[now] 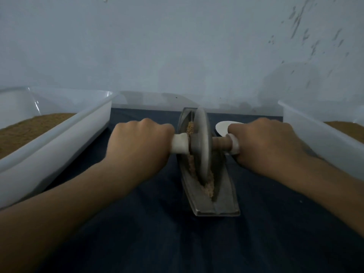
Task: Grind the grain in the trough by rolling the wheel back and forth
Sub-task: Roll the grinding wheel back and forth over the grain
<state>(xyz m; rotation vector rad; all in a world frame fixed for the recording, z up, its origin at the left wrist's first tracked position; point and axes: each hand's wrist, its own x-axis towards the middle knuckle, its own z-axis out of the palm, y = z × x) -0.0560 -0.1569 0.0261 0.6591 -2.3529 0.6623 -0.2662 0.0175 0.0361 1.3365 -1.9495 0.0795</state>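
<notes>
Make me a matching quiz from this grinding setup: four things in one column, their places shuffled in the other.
Things: 1 wheel; 2 trough; 3 white oval object; 4 left tub.
Places: A beyond the right hand; B on the dark cloth, under the wheel; C upright between the two hands; D left of the left hand.
Pairs: 1-C, 2-B, 3-A, 4-D.

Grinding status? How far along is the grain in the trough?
Done: grain is loaded in the trough, and the wheel stands in its groove. In hand: the left hand and right hand each hold an end of the handle. Left: the grain looks coarse and heaped at the near end, so more passes seem likely. Fineness is hard to judge in this dim view.
</notes>
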